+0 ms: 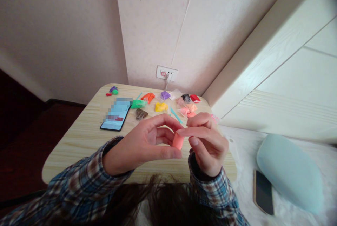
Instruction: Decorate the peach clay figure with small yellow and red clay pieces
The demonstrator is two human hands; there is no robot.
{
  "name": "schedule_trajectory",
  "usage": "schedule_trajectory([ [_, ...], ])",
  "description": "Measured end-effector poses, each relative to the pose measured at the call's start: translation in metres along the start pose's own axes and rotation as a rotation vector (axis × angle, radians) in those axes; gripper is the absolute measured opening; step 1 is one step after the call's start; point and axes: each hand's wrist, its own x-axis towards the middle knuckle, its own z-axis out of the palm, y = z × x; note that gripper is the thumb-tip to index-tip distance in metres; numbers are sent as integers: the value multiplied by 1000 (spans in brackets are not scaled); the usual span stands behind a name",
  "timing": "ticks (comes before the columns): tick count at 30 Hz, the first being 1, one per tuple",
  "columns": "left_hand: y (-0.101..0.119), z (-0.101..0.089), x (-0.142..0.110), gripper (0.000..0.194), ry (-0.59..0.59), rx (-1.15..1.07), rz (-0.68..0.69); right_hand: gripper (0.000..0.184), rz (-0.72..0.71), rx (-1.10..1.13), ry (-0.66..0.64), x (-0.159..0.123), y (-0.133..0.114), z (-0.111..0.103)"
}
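Note:
My left hand [143,145] pinches a short, salmon-pink piece of modelling clay [178,141] between thumb and fingers, above the small wooden-topped table [76,145]. From the right, my right hand [209,143] lays its index fingertip on the upper end of the clay. Its thumb stays apart from the piece, and the other fingers are curled. Beyond the hands lie clay packets: brown [141,114], green [138,104], orange [148,98], yellow [161,107], purple [165,95], black [186,98], red [195,98] and pink [191,107].
A lit phone [116,115] lies on the table's left side, with small purple, green and red clay shapes [113,91] behind it. Blue plastic tools [176,115] rest among the packets. To the right are another phone [263,192] and a pale blue cushion-like object [289,173]. A wall socket [166,73] sits behind.

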Motion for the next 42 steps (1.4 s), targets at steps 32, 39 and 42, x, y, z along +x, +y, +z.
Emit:
schedule_trajectory([
  [32, 3, 11, -5, 29, 138, 354, 271, 38, -373, -332, 73, 1, -4, -8],
  [39, 4, 10, -7, 28, 165, 433, 326, 32, -363, -314, 56, 1, -6, -8],
  [42, 6, 11, -7, 28, 173, 452, 315, 27, -384, -315, 96, 2, -6, -8],
])
